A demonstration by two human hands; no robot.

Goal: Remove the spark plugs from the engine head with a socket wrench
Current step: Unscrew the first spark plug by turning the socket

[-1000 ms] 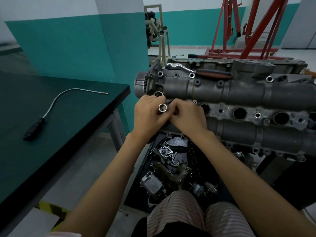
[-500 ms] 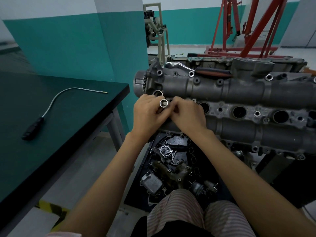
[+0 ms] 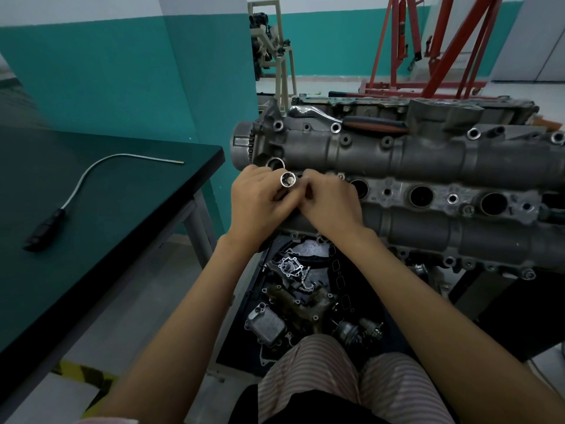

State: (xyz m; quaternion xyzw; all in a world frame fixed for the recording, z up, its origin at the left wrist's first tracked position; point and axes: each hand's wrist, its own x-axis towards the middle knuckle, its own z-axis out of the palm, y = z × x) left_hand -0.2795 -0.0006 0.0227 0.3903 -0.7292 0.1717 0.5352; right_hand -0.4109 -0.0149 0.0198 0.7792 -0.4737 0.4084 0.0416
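A grey engine head point(image 3: 428, 160) lies across the right half of the view, with a row of round plug wells point(image 3: 421, 195) along its middle. My left hand point(image 3: 256, 206) grips a shiny socket point(image 3: 288, 179), its open end turned up toward me, with something pale showing inside. My right hand point(image 3: 330, 203) touches the left one, its curled fingers at the socket's lower part, which is hidden. Both hands are over the head's left end, beside the leftmost well point(image 3: 275, 163). A ratchet wrench point(image 3: 351, 120) with a dark and orange handle lies on top of the head.
A dark green table point(image 3: 107, 215) stands on the left with a flexible pick-up tool point(image 3: 91, 185) on it. Loose engine parts point(image 3: 299, 295) lie on a black mat on the floor under my arms. A red engine hoist point(image 3: 443, 47) stands behind.
Both hands have stayed over the head's left end. The socket has lifted slightly and turned a little in my fingers.
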